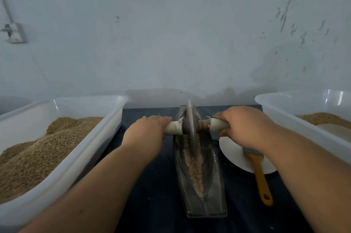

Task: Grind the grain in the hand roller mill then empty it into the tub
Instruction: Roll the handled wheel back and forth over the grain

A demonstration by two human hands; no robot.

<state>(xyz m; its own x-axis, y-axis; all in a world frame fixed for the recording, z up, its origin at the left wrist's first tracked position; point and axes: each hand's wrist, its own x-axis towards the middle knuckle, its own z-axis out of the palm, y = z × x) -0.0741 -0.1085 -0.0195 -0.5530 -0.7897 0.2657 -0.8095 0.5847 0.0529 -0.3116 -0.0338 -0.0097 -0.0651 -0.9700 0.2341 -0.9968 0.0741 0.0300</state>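
Observation:
A boat-shaped metal trough (pixel 212 194) lies lengthwise on the dark table in front of me, with crushed grain (pixel 195 172) along its groove. A grey metal wheel (pixel 190 130) stands upright in the far half of the trough, on an axle with white-wrapped handles. My left hand (pixel 148 130) grips the left handle (pixel 173 128). My right hand (pixel 245 128) grips the right handle (pixel 218 123). A clear plastic tub (pixel 281 117) at the right holds a low layer of ground grain (pixel 322 118).
A large clear tub (pixel 106 124) heaped with whole grain (pixel 43 151) stands at the left. A white plate (pixel 233 155) with a yellow-handled brush (pixel 260 175) on it lies right of the trough. A pale wall rises just behind the table.

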